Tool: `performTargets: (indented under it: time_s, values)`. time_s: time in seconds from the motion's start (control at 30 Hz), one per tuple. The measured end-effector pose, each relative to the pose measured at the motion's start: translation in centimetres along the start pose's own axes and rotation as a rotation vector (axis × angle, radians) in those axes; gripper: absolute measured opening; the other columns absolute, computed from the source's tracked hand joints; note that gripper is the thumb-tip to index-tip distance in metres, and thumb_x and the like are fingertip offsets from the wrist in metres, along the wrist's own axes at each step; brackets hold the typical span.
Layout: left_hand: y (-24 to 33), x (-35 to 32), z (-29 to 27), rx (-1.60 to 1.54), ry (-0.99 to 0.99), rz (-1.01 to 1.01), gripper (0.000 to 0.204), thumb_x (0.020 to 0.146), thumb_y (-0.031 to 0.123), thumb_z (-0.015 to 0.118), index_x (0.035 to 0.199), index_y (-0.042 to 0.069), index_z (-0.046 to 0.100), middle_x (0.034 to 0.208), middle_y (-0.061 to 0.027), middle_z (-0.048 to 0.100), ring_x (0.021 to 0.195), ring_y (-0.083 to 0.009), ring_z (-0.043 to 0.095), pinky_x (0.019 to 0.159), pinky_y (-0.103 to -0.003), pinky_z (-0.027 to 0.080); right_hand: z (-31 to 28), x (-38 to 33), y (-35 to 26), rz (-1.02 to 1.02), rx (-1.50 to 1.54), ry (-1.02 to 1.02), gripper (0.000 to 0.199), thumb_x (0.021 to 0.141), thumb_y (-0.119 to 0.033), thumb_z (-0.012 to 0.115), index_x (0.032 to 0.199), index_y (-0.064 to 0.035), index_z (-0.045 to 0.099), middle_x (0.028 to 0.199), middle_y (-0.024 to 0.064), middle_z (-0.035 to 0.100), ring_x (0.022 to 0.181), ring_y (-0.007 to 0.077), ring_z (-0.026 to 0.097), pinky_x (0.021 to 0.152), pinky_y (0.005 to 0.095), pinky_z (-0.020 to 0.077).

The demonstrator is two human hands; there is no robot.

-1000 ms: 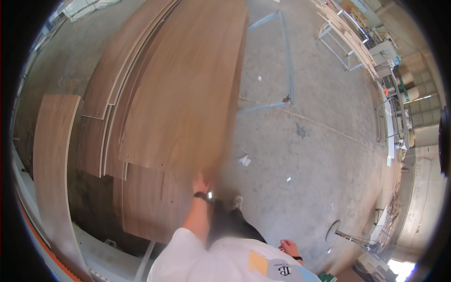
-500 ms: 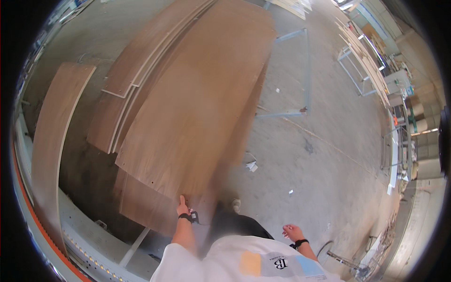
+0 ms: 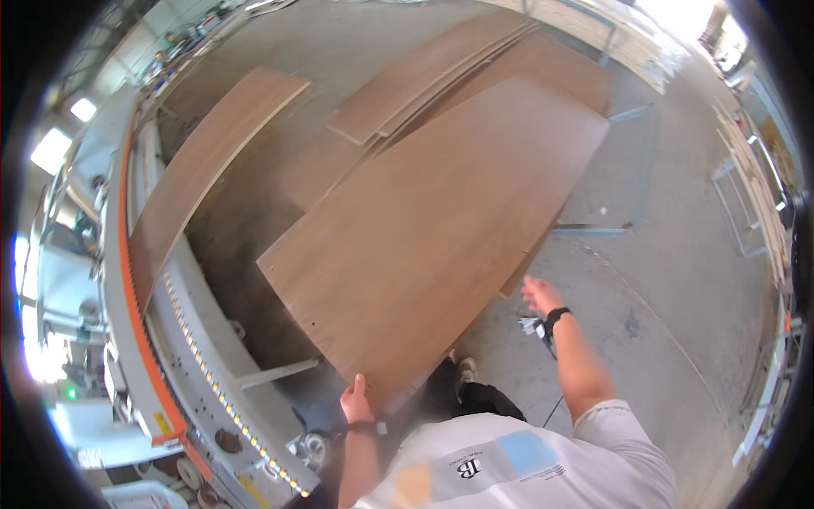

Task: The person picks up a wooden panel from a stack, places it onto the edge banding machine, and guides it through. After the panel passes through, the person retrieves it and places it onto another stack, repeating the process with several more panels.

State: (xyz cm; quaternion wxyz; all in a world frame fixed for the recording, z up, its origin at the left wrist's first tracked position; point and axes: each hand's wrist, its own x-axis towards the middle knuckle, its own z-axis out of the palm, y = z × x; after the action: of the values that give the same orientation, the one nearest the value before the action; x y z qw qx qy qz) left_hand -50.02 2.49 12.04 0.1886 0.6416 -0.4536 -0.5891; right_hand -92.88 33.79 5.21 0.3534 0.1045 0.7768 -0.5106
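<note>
A large brown wood panel (image 3: 424, 225) lies slanting before me, its near end close to my body. My left hand (image 3: 356, 400) is closed on its near edge, thumb on top and the other fingers hidden beneath. Beside the panel's right edge is my right hand (image 3: 540, 297), fingers loosely apart and holding nothing. A small gap seems to separate it from the panel. Under the right edge, a strip of another brown board (image 3: 514, 278) shows. Farther back lie more stacked brown panels (image 3: 441, 68).
At left runs a long machine with an orange rail (image 3: 146, 339) and a row of rollers (image 3: 222, 394). A narrow brown board (image 3: 212, 153) rests on it. A metal frame (image 3: 593, 230) stands right of the stack; long wood strips (image 3: 750, 170) lie farther right.
My view has turned left. The top panel has swung askew from the stack, its near end closer to me. My right hand has moved from my side toward its right edge; my left keeps hold.
</note>
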Motion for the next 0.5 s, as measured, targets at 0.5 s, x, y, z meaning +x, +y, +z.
performTargets:
  time_s: [0.5]
  values:
    - [-9.3,-10.7,-22.3,0.083,0.121,0.008,0.041,0.091,0.038,0.072,0.086,-0.002,0.073,0.074,-0.0015,0.066,0.070,-0.0108,0.057,0.066,-0.031,0.047,8.9,-11.0,6.5,0.106,-0.049,-0.223,0.054,0.093,-0.067,0.058,0.112,-0.0160,0.062,0.087,-0.0031,0.066,0.069,0.0115,0.059,0.062,0.0294,0.0456]
